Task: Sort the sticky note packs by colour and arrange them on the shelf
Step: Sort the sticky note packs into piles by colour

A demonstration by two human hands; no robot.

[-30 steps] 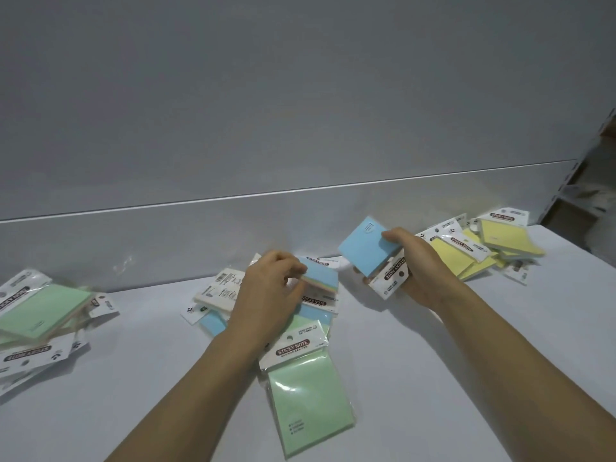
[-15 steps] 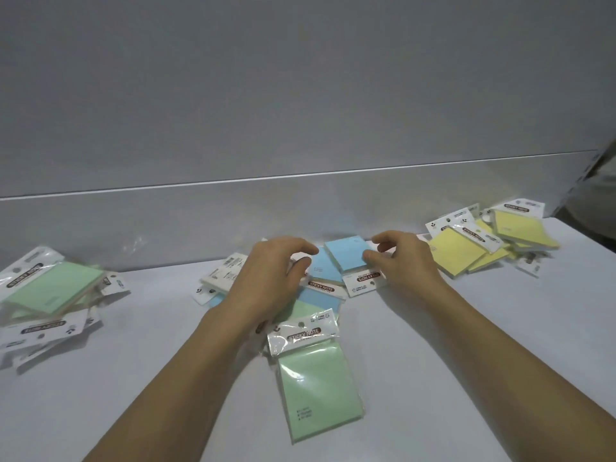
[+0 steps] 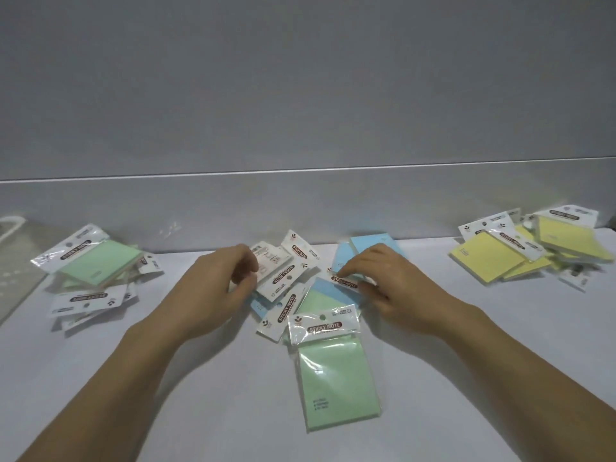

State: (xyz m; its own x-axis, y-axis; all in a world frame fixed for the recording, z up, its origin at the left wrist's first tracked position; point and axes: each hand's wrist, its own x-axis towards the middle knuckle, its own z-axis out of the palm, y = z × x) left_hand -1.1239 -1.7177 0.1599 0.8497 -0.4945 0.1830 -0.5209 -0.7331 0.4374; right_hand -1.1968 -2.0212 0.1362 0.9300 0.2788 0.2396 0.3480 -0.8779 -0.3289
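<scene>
While both forearms are reaching in from the front edge of the white shelf [image 3: 466,361], the hands are working at the mixed heap [image 3: 286,295] lying at the middle of the shelf, close to the grey back panel [image 3: 300,208]. The left hand [image 3: 220,288] is curling its fingers [image 3: 245,261] narrowly and pinching the left edge of a white-backed pack [image 3: 275,273], which is lying tilted on top of the heap with its label showing. The right hand [image 3: 383,281] is bending its fingers [image 3: 353,265] down onto the printed header of a blue pack [image 3: 373,245] – fingertip and thumb are closing on that header from either side – and the blue pack itself is lying flat at the right of the heap, just beside the back panel, with another blue sheet overlapping it. A green pack [image 3: 336,378] is lying alone nearest the front edge, its header pointing towards the heap and touching it. A green pile [image 3: 93,268] is sitting well apart near the left end of the shelf, loosely stacked with several white headers sticking out below it. A yellow pile [image 3: 493,261] is sitting well apart near the right end – its packs are overlapping at differing angles.
</scene>
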